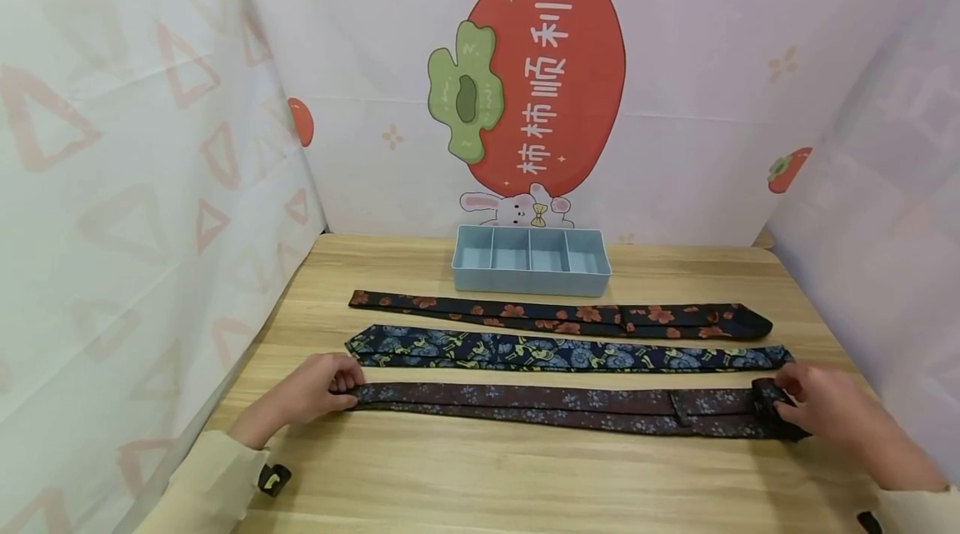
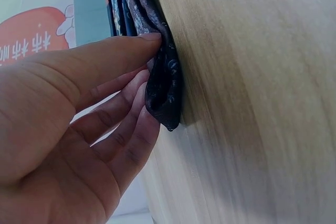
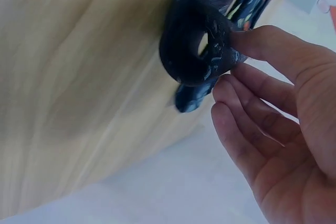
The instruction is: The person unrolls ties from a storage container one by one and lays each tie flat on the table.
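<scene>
Three ties lie side by side along the wooden table (image 1: 480, 476). The nearest is a dark maroon tie (image 1: 540, 405) with small pale flowers. My left hand (image 1: 345, 386) pinches its narrow left end between thumb and fingers, as the left wrist view shows: hand (image 2: 152, 74), tie end (image 2: 165, 93). My right hand (image 1: 783, 402) holds the wide right end, which is curled into a small roll (image 3: 194, 51) against my thumb and fingers (image 3: 236, 38). Behind it lie a navy tie with blue and yellow flowers (image 1: 562, 351) and a black tie with orange flowers (image 1: 555, 316).
A light blue tray (image 1: 525, 282) with several compartments stands at the back of the table against a printed backdrop. Fabric walls close in the left and right sides. Bare wood lies in front of the nearest tie.
</scene>
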Tool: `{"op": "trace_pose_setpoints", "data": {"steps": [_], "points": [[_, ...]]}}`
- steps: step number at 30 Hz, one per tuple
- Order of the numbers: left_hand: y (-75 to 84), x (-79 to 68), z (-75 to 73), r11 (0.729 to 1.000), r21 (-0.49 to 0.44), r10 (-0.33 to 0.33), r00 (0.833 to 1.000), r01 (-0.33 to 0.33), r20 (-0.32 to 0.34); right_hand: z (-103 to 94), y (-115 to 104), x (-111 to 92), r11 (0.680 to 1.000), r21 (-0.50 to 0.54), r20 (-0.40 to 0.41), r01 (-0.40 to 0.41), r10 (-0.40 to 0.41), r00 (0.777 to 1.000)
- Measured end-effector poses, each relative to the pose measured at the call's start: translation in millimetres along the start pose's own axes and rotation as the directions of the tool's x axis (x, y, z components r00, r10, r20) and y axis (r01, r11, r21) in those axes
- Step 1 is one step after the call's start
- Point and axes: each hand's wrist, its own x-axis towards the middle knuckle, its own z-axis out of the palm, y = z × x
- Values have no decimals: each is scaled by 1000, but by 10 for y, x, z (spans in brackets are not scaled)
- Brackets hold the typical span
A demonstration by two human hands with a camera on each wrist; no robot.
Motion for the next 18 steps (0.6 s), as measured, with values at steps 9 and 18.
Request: {"op": "trace_pose_setpoints", "data": {"steps": [9,18], "points": [[14,3,-7,1000,5,3,1000,-3,1,-76,-82,-27,1000,-11,-30,6,-7,1000],[-20,-19,-11,1000,23,2,1000,-2,-13,102,-170,-41,992,-34,-69,124,-126,990]]}}
